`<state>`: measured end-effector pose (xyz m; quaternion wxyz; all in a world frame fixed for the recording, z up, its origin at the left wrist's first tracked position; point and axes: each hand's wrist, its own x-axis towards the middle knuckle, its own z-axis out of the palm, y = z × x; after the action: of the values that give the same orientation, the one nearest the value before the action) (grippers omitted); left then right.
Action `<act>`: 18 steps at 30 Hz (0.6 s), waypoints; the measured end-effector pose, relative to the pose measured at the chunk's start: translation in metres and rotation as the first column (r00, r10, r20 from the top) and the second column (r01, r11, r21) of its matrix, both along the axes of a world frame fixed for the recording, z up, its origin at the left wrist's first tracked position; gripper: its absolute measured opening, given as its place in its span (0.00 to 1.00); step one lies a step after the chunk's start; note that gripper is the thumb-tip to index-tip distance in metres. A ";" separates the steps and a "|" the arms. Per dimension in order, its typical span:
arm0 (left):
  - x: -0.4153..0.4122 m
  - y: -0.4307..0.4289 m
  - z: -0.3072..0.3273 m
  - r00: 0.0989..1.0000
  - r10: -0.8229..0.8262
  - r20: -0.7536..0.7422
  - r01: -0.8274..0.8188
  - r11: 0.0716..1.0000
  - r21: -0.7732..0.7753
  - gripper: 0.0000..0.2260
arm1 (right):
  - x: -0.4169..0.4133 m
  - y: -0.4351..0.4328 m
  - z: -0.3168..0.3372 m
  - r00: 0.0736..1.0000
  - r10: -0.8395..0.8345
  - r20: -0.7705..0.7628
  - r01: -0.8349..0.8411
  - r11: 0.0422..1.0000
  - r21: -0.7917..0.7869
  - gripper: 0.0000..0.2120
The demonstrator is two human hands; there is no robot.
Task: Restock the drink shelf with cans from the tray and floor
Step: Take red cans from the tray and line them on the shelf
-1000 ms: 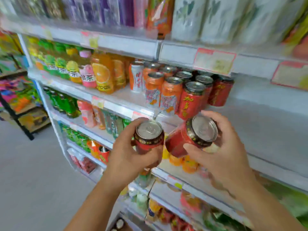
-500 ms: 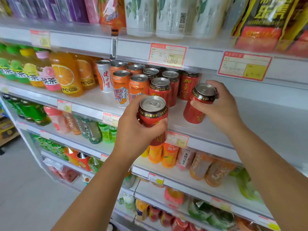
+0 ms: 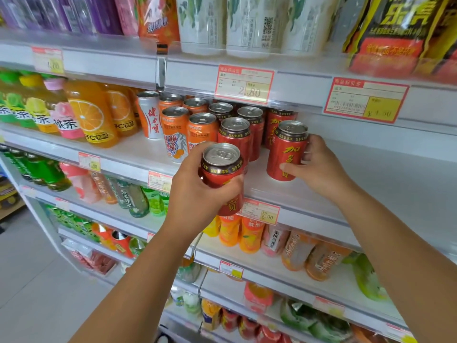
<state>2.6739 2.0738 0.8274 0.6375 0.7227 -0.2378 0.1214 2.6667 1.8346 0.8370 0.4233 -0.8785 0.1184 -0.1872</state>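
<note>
Inspector: Status of cans is requested.

Clerk: Upright on shelf (image 3: 383, 184), right can (image 3: 288, 154) appears set down just beside red row (image 3: 236, 137). It is gripped by right hand (image 3: 321, 169), fingers curled round it. Off the shelf, at its front edge, left can (image 3: 221, 167) is held, wrapped by left hand (image 3: 195, 196).

Inspector: Method?

Clerk: It is advised that right can be slid back flush, label outward, then released. Thin, smooth aluminium cylinders are noted; denting is risked by squeezing.

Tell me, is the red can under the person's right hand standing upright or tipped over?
Upright. The red can stands with its silver top up and base on the shelf, right hand gripping its side.
</note>
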 end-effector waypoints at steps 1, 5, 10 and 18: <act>0.001 0.000 -0.001 1.000 0.008 -0.001 -0.008 1.000 0.002 0.21 | 0.006 0.001 0.001 1.000 -0.002 -0.006 0.002 1.000 -0.020 0.35; 0.004 0.000 -0.002 1.000 0.013 -0.005 -0.013 1.000 -0.004 0.21 | 0.032 0.003 -0.003 1.000 -0.020 0.024 0.021 1.000 -0.024 0.38; 0.008 0.001 -0.002 1.000 0.004 -0.002 -0.004 1.000 -0.009 0.22 | 0.052 0.002 -0.008 0.993 -0.088 0.075 0.089 0.996 -0.014 0.37; 0.009 0.002 -0.003 1.000 0.017 -0.027 -0.017 1.000 -0.008 0.22 | 0.059 0.003 -0.013 0.987 -0.126 0.100 0.130 0.991 -0.038 0.38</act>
<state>2.6830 2.0754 0.8243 0.6426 0.7236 -0.2227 0.1180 2.7258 1.8377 0.8244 0.3962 -0.8680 0.1495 -0.2592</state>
